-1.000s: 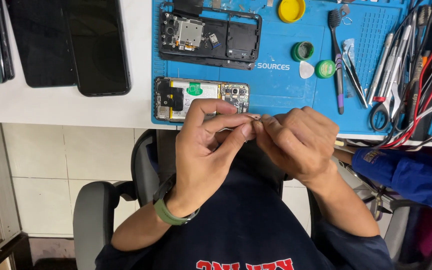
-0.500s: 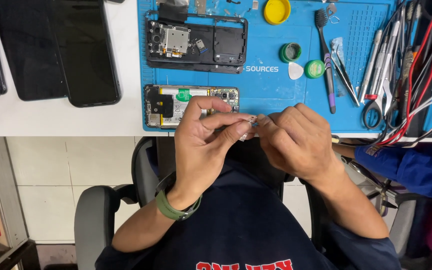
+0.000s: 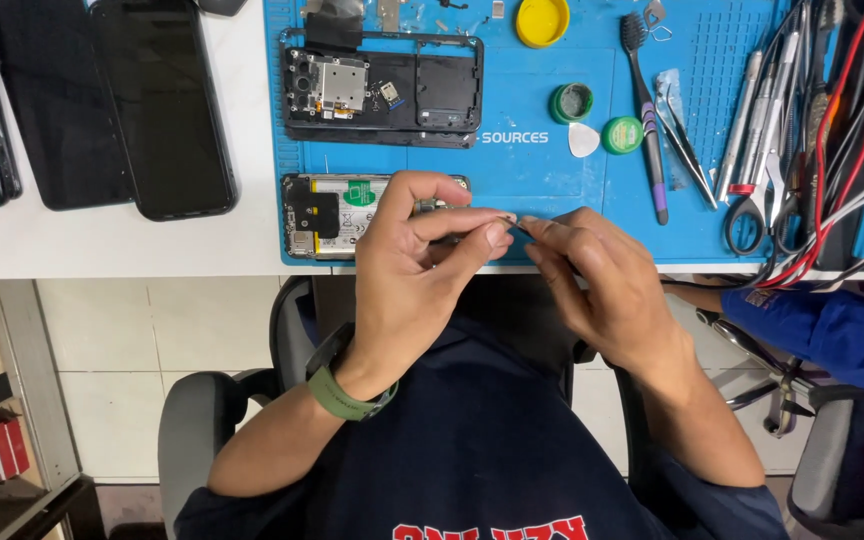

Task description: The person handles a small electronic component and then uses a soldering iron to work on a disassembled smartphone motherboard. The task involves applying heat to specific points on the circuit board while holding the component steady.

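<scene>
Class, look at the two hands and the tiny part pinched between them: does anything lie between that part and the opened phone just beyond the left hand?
Nothing visible does. The left hand and right hand pinch the tiny part directly over the near edge of the blue mat. The opened phone lies right beside it, partly covered by the left fingers.

Two opened phone bodies are counted on the blue mat: one frame point(image 3: 382, 90) and one with its battery showing point(image 3: 337, 215). Two intact dark phones point(image 3: 162, 105) point(image 3: 52, 100) are laid on the white table. One yellow cap point(image 3: 542, 20), one toothbrush point(image 3: 644, 110) and one pair of scissors point(image 3: 752, 205) are seen.
</scene>
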